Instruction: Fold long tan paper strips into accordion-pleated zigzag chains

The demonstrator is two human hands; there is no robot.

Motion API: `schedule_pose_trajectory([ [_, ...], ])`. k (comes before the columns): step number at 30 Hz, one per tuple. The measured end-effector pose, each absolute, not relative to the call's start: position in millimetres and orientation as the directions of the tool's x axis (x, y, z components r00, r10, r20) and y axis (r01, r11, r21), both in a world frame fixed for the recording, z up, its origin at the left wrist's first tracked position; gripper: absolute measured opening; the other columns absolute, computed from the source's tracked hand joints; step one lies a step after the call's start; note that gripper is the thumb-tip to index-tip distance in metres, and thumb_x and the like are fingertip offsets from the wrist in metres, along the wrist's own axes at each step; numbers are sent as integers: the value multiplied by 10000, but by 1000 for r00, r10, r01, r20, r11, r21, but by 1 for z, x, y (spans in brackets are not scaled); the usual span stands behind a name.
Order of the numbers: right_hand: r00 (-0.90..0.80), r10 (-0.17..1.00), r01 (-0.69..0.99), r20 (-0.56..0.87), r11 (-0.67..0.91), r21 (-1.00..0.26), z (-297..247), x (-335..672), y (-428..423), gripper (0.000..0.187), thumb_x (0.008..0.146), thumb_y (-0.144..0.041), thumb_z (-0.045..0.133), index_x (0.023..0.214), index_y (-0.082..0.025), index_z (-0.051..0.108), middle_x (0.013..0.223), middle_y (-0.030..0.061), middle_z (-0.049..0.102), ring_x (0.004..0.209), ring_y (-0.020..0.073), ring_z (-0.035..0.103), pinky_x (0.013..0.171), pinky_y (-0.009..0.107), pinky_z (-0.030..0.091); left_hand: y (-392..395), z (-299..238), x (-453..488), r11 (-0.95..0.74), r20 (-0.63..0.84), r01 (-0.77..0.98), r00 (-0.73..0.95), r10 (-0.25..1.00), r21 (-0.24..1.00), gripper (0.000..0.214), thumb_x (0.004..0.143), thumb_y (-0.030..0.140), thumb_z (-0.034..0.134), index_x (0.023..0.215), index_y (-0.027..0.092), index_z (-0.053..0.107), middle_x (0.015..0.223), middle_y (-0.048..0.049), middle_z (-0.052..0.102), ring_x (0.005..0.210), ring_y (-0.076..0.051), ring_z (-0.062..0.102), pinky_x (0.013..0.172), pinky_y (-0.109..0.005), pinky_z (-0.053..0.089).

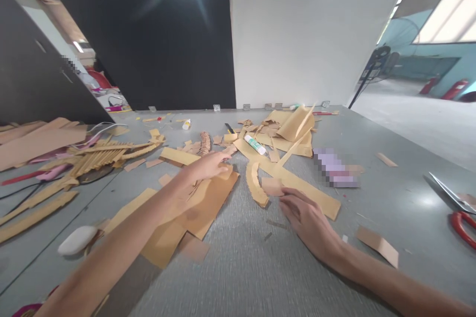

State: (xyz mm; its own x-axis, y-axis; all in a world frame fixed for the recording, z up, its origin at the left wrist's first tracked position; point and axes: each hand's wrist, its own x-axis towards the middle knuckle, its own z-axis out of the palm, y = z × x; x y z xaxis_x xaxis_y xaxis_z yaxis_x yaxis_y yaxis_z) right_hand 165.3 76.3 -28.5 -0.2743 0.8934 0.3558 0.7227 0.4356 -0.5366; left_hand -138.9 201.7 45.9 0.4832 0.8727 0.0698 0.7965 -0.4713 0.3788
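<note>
My right hand pinches the edge of a small brown card piece just above the table. Right beside that piece lies a curved strip of layered tan paper. My left hand reaches over the brown paper sheets, its fingers apart and slightly bent, with nothing visible in them. Beyond it are small card scraps and a coiled, ridged paper piece. A glue stick rests on tan paper between and beyond the hands.
Red-handled scissors lie at the far right. At left are a ribbed paper construction, large card sheets and a white rounded object. A cutter, crumpled paper and a blurred lilac item lie further back.
</note>
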Motion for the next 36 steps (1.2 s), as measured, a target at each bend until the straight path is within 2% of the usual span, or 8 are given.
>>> schedule_pose_trajectory([
  [3,-213,917,746,337,376,-550,-27,166,76,277,1022,-307,461,936,-190,698,1273,152,642,1114,285,666,930,420,551,206,48,-151,-444,34,815,467,884,373,171,736,258,726,891,185,725,915,-62,737,843,-244,674,726,-296,462],
  [6,-273,886,770,374,434,-467,-28,165,76,269,1019,-285,463,1204,-203,639,1463,160,522,1361,337,491,1086,525,439,204,53,-152,-417,86,828,417,905,374,123,832,289,635,767,186,650,786,-46,684,710,-200,620,642,-281,402],
  [9,-354,855,753,378,500,-427,-30,165,76,287,1020,-252,456,1270,-218,594,1447,137,546,1408,340,428,1159,609,314,198,64,-149,-393,202,841,340,918,372,175,967,303,453,896,200,575,705,-21,605,633,-183,551,614,-285,350],
  [14,-270,897,677,351,436,-593,-28,166,73,194,1011,-262,480,878,-207,611,1168,116,644,1036,259,656,923,432,535,181,96,-142,-399,305,726,268,914,560,126,1003,264,400,1122,221,397,695,29,596,609,-155,580,659,-284,421],
  [21,-77,948,649,309,283,-706,-25,167,75,252,916,-234,575,1167,-221,575,1125,105,652,947,247,664,813,386,536,143,135,-126,-387,274,369,322,906,845,273,887,200,555,1122,251,426,813,24,593,602,-122,616,561,-245,485],
  [26,-9,966,533,259,224,-816,-17,167,78,99,938,-278,572,982,-216,636,962,60,710,879,230,667,800,356,503,131,130,-106,-430,323,358,321,890,829,413,782,273,755,1155,197,596,855,-27,640,706,-170,622,609,-285,511],
  [31,108,946,357,306,250,-900,21,170,72,218,999,-417,513,1001,-220,605,673,-3,590,521,150,530,497,278,424,122,104,-78,-426,307,322,360,881,845,591,785,247,744,1339,218,539,1199,-95,656,958,-227,653,788,-337,543],
  [36,19,903,382,429,390,-838,59,173,65,194,962,-375,595,1076,-234,665,800,32,630,603,153,566,559,293,489,100,72,-43,-336,236,153,453,859,929,710,830,235,723,1467,284,414,1386,-107,588,1063,-251,671,881,-376,549],
])
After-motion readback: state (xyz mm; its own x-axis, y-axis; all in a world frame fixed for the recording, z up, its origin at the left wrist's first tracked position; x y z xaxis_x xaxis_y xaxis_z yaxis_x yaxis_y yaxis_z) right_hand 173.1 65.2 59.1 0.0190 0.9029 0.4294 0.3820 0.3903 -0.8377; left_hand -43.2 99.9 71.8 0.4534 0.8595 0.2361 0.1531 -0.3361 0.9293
